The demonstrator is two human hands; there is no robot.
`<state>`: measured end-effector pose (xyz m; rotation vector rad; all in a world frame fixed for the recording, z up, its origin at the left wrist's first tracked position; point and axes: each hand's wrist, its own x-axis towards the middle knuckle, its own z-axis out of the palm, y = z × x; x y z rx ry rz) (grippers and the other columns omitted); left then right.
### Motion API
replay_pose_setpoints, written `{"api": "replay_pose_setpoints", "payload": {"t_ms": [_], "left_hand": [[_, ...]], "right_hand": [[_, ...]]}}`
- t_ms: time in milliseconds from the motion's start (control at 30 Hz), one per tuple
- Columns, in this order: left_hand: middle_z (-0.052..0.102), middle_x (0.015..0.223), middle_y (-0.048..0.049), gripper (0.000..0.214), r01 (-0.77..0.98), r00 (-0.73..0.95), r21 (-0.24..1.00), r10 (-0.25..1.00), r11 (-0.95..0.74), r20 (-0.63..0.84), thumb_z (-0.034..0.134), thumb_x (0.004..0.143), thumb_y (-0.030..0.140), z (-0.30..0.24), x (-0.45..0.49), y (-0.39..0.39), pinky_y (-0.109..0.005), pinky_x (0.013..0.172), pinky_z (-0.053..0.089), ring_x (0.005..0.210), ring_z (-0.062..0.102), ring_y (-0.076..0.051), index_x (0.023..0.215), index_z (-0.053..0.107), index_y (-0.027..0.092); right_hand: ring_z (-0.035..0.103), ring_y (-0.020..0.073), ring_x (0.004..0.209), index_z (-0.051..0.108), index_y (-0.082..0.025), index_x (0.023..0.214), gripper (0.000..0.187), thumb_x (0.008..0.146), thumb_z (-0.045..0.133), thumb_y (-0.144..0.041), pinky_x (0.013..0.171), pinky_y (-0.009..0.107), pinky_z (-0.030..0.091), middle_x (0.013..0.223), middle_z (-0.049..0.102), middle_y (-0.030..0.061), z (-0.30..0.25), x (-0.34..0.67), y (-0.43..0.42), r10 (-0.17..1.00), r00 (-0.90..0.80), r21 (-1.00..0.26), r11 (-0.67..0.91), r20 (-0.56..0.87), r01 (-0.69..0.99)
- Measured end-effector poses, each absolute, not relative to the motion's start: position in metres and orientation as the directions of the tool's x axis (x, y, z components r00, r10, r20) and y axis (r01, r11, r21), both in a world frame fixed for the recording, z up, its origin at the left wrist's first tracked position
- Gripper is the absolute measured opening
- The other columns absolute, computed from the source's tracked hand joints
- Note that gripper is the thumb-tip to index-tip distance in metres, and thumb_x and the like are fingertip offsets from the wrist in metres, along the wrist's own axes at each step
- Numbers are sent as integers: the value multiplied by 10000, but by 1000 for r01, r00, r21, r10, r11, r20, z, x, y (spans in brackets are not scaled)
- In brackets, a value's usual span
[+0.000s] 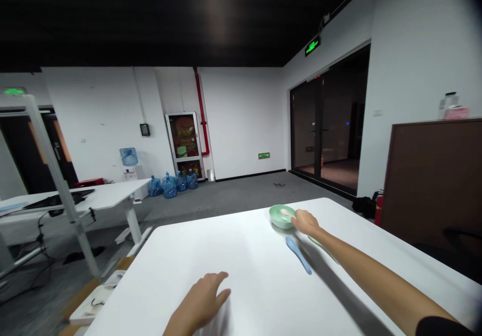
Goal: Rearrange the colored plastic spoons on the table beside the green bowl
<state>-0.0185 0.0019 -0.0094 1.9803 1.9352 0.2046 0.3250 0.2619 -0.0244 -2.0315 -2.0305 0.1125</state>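
Near the far edge of the white table stands a light green bowl. My right hand is at the bowl's right rim, its fingers closed around the handle of a pale pink spoon, whose head shows inside the bowl. On the tabletop just in front of the bowl lies a blue spoon. A thin pale green utensil, probably another spoon, is partly hidden under my right forearm. My left hand hovers over or rests on the near part of the table, thumb and fingers apart, holding nothing.
A second white desk with a metal post is at the left. Beside my table, at lower left, are open boxes. Several blue water jugs stand by the back wall. A brown partition rises at the right.
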Motion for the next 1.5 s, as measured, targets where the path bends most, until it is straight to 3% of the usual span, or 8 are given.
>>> {"api": "replay_pose_setpoints", "payload": {"t_ms": [567,767,1000,1133,1333,1500], "left_hand": [[578,1325,-69,550,936,48,351,987,10,-155,413,874,556,-14,-18,10,-420,1026,386,1199,530,-276,1362,491,315],[579,1323,-71,560,933,45,360,985,18,-167,423,866,564,-12,-18,8,-416,1022,390,1197,531,-279,1356,499,306],[584,1318,-76,546,931,59,364,987,0,-150,421,862,544,-6,-16,2,-400,1019,395,1197,537,-259,1338,515,292],[584,1322,-76,542,934,76,356,988,-22,-136,417,866,530,-6,-16,0,-392,1018,395,1199,537,-258,1337,518,281],[574,1337,-78,555,939,96,340,988,-49,-121,417,865,542,-10,-17,-1,-399,1027,387,1211,527,-261,1342,514,277],[575,1338,-68,553,942,93,331,988,-47,-124,407,870,538,-7,-15,-3,-371,1029,386,1217,526,-241,1347,507,276]], "right_hand": [[649,279,953,677,-135,1006,364,820,514,-402,706,305,446,1073,671,161,-51,313,303,995,20,-261,6,95,965],[653,277,929,710,-158,918,441,873,421,-487,709,308,430,1023,687,155,-33,318,280,992,6,-303,34,129,952],[627,285,1026,671,-177,1134,555,883,380,-578,811,319,419,1097,691,148,-1,339,212,973,-56,-367,137,224,920],[553,276,1182,604,-183,1258,596,891,376,-593,943,313,386,1270,623,128,2,348,168,954,-171,-398,261,246,879],[370,288,1365,467,-187,1405,691,864,430,-615,1063,347,312,1451,463,117,-18,352,128,966,-206,-411,254,159,875],[366,295,1368,445,-173,1422,714,858,437,-611,1073,355,306,1464,442,131,-32,352,121,964,-236,-414,267,125,870]]}}
